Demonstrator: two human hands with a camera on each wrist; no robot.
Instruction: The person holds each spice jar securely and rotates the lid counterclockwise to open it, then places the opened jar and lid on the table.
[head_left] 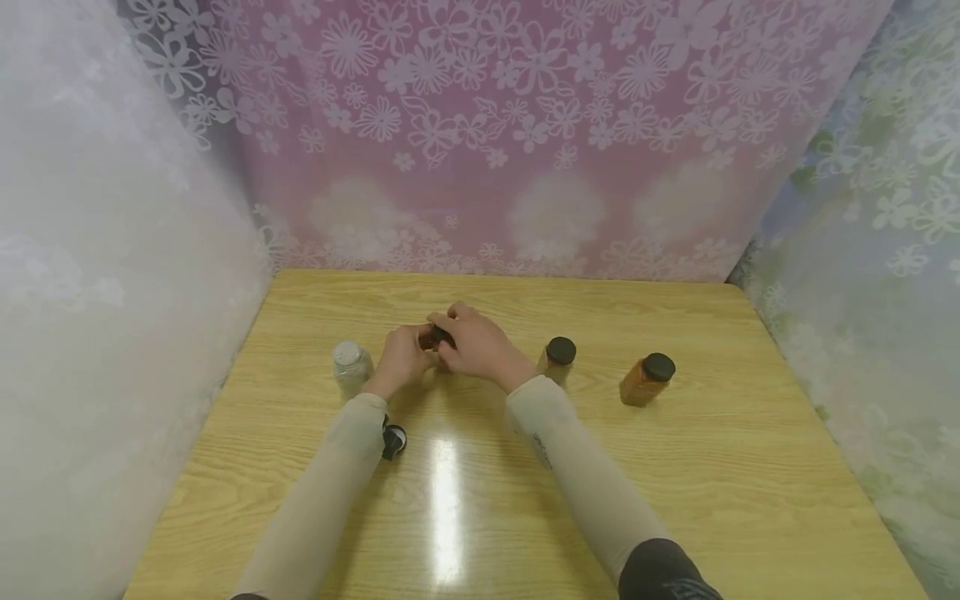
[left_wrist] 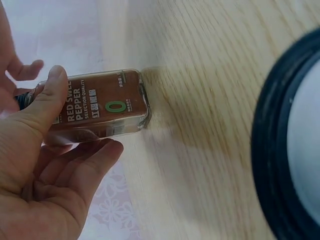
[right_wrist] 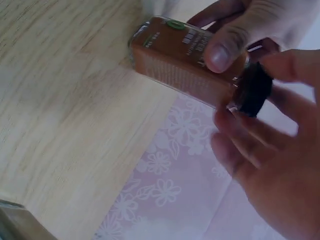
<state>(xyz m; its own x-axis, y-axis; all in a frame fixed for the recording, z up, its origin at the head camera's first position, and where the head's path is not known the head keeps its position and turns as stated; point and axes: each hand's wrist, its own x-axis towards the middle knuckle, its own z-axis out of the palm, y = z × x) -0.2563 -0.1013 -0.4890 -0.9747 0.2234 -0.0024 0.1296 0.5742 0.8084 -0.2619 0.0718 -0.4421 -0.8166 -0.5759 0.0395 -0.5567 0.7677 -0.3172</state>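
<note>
My left hand (head_left: 403, 360) grips a square glass spice jar (left_wrist: 100, 102) of reddish-brown powder, its label reading "Red Sweet Pepper". The thumb lies across the label and the fingers curl under the opposite side. In the left wrist view the jar's base is right at the wooden surface. My right hand (head_left: 480, 343) is at the jar's top, thumb and fingers about the black cap (right_wrist: 254, 90). The cap sits on the jar's neck in the right wrist view. In the head view both hands cover most of the jar.
Left of my hands stands a clear jar (head_left: 352, 371) with a whitish top. A loose black cap (head_left: 395, 440), pale inside, lies by my left wrist. On the right are a black-capped jar (head_left: 559, 354), partly behind my right wrist, and an orange-brown one (head_left: 647, 382). Floral curtains (head_left: 487, 150) enclose the table (head_left: 675, 500).
</note>
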